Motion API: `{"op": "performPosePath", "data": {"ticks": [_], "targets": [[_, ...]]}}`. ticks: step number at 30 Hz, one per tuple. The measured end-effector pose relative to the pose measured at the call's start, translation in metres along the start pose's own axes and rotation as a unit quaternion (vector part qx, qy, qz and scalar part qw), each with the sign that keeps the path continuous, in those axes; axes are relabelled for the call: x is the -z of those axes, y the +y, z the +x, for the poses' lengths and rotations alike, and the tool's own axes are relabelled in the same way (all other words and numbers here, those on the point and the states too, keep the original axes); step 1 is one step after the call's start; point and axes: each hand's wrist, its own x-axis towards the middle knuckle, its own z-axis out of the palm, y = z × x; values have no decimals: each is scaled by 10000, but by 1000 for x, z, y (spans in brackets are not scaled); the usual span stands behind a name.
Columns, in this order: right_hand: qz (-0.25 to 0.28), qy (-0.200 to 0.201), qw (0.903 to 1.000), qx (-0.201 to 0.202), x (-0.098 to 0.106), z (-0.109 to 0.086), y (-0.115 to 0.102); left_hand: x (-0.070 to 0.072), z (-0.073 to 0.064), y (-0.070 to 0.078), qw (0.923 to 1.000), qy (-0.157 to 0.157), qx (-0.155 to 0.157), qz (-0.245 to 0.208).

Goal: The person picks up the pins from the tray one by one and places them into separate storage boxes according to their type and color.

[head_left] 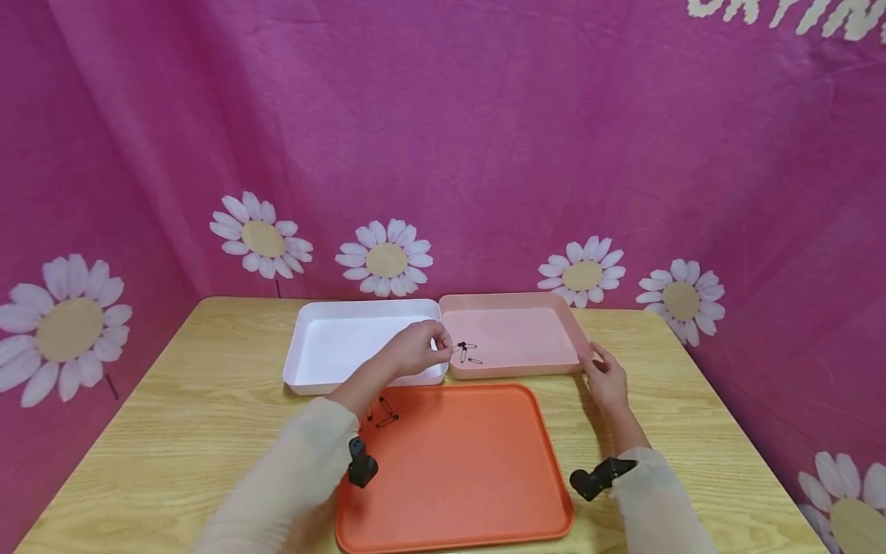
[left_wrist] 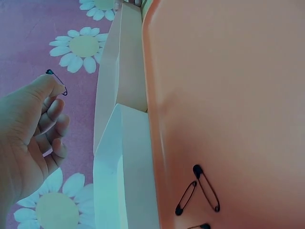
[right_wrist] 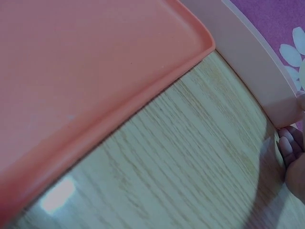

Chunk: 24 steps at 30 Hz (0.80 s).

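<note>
Between thumb and index finger, my left hand [head_left: 415, 350] pinches a black safety pin [left_wrist: 58, 81] over the left side of the pink tray [head_left: 515, 331]. Several safety pins [head_left: 475, 361] lie in that tray, just past the fingertips. My right hand [head_left: 607, 381] grips the pink tray's front right corner, thumb at the rim and the other fingers curled low outside the wall. More black safety pins [left_wrist: 208, 191] lie at the far left corner of the orange tray [head_left: 457, 469], partly hidden by my left forearm in the head view.
A white tray [head_left: 332, 338] stands left of the pink one, beneath my left hand, their sides meeting. The orange tray lies in front of both on the wooden table [head_left: 221, 400]. Behind the table hangs a pink curtain [head_left: 443, 154] with daisies.
</note>
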Motion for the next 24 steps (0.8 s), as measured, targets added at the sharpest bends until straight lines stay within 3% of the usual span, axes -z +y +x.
{"op": "performPosePath", "data": {"ticks": [4, 12, 24], "targets": [[4, 42, 10000, -58, 0, 1, 1, -3, 4, 0, 9999, 87, -6, -75], [69, 65, 9997, -229, 0, 2, -1, -8, 13, 0, 9990, 81, 347, -261], [232, 206, 9994, -164, -2, 7, 4, -15, 27, 3, 9968, 142, 711, -324]]}}
